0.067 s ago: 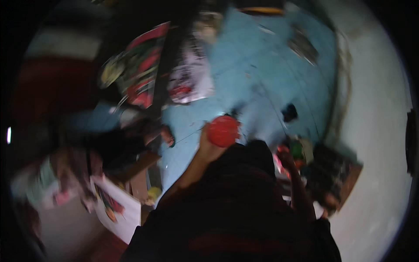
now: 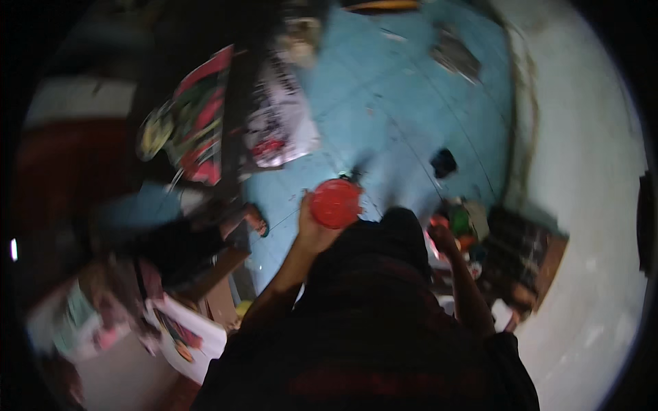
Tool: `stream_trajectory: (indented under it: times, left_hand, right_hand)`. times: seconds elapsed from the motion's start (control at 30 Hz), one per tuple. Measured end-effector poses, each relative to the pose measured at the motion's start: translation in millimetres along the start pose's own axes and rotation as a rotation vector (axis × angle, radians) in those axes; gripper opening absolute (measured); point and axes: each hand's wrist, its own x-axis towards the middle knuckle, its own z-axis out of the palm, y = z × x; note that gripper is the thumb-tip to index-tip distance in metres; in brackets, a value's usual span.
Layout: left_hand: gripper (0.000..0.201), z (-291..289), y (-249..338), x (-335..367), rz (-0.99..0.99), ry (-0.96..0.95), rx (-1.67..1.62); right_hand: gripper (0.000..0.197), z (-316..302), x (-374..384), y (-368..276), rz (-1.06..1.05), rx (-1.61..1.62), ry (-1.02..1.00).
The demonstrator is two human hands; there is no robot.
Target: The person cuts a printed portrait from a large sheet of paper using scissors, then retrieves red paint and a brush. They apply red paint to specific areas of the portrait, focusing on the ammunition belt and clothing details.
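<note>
In front of my body, my left hand (image 2: 314,236) is closed round a red round-topped container (image 2: 335,203). Its top faces up, and what lies below that is hidden. My right hand (image 2: 443,240) hangs at my right side with its fingers curled into a closed shape. Right beside those fingers is a bright pinkish-red thing (image 2: 436,224). Blur hides whether the hand grips it or only passes in front of it.
Blue floor tiles (image 2: 384,116) stretch ahead, with a small dark object (image 2: 443,164) on them. A dark wooden box (image 2: 524,257) stands by the pale wall (image 2: 582,171). Printed sheets (image 2: 281,123) lie at left. Another person's foot (image 2: 256,220) is near the left.
The whole view has shifted, so floor things and the red container sit further left in the picture. My left hand keeps its hold on the container.
</note>
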Motion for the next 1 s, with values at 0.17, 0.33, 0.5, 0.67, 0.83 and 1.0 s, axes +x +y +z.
stream_trajectory:
  times: [0.17, 0.33, 0.5, 0.67, 0.83, 1.0]
  left_hand:
    - [0.092, 84.7, -7.3, 53.5, -0.107, -0.057, 0.371]
    - [0.1, 69.1, -43.3, 188.8, -0.163, -0.046, 0.542]
    - [0.098, 29.2, -113.7, 332.9, -0.268, -0.038, 0.594]
    - [0.098, -51.3, -163.6, 460.9, -0.358, -0.059, 0.593]
    - [0.095, -84.6, -177.4, 520.6, -0.513, 0.095, 0.674]
    - [0.086, -87.9, -172.6, 537.2, -0.444, 0.288, 0.573]
  right_hand:
    - [0.03, 14.2, 41.6, 55.8, 0.146, 0.222, 0.127]
    - [0.029, -3.2, 127.0, 133.0, 0.241, 0.157, 0.159]
    - [0.027, -14.4, 216.0, 232.1, 0.352, 0.215, 0.241]
    - [0.03, -8.5, 331.5, 347.3, 0.498, 0.347, 0.329]
    - [0.054, 19.4, 436.6, 472.8, 0.64, 0.282, 0.464]
    - [0.076, 35.8, 527.7, 471.6, 0.899, 0.315, 0.862]
